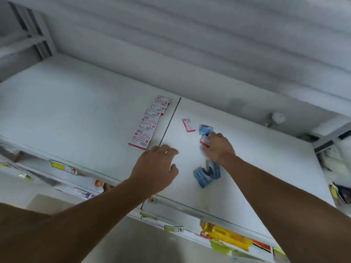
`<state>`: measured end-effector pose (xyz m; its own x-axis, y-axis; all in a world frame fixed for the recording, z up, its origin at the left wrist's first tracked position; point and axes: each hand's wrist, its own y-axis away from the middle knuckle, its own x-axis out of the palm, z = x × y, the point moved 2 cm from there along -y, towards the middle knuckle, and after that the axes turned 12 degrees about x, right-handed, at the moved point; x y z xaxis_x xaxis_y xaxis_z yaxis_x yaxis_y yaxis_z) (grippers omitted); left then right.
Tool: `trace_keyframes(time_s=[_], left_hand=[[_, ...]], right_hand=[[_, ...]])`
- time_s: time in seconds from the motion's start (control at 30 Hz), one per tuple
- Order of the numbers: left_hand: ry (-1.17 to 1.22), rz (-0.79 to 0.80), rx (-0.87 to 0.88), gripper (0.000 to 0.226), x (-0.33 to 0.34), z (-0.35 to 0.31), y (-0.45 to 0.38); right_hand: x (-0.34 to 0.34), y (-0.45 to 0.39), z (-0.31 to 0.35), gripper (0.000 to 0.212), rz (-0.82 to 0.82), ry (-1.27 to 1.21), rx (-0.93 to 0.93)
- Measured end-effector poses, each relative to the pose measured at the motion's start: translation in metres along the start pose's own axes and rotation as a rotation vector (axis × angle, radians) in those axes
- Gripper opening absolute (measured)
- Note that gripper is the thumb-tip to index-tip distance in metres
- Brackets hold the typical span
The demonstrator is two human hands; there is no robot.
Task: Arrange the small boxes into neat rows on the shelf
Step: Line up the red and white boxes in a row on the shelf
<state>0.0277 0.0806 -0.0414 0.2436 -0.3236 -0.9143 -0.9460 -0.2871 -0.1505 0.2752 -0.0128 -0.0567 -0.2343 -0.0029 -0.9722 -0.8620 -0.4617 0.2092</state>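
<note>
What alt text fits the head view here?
A right hand grips a red-and-white box on a white shelf, beside scattered blue boxes; the left hand rests open near a neat row of red-and-white boxes.

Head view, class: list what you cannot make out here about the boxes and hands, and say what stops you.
- Print on the row of red boxes: too small and blurred.
- Red box under the right hand: partly covered by the fingers.
- Blue boxes near the wrist: smeared, count unclear.
- Left hand: palm hidden, contact with the shelf unclear.
</note>
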Motion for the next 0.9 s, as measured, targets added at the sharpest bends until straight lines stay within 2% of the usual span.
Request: trace_keyframes(time_s=[0.07,0.27,0.47,0.57,0.67,0.77,0.83,0.9], left_hand=[[-0.019,-0.034,0.001,0.043,0.0,-0.001,-0.011],[-0.068,0.049,-0.036,0.041,-0.01,-0.009,-0.073],[-0.057,0.075,-0.337,0.049,0.017,0.004,-0.154],[-0.023,0.047,-0.447,0.067,0.044,0.009,-0.186],[-0.087,0.046,-0.496,0.088,0.059,0.017,-0.206],[-0.102,0.018,-0.501,0.071,0.068,0.02,-0.217],[-0.031,0.011,-0.504,0.057,0.066,0.021,-0.214],[0.039,-0.018,-0.464,0.052,0.063,0.02,-0.2]], right_hand=[[0.005,-0.005,-0.003,0.036,-0.087,-0.031,-0.047],[-0.008,0.005,-0.024,0.031,-0.077,-0.149,-0.206],[-0.029,0.04,-0.05,0.033,-0.108,-0.203,-0.252],[-0.024,0.053,-0.073,0.032,-0.127,-0.215,-0.257],[-0.019,0.057,-0.088,0.03,-0.17,-0.243,-0.263],[-0.017,0.058,-0.095,0.029,-0.196,-0.263,-0.28],[-0.017,0.056,-0.098,0.032,-0.19,-0.266,-0.276],[-0.016,0.059,-0.098,0.035,-0.178,-0.272,-0.26]])
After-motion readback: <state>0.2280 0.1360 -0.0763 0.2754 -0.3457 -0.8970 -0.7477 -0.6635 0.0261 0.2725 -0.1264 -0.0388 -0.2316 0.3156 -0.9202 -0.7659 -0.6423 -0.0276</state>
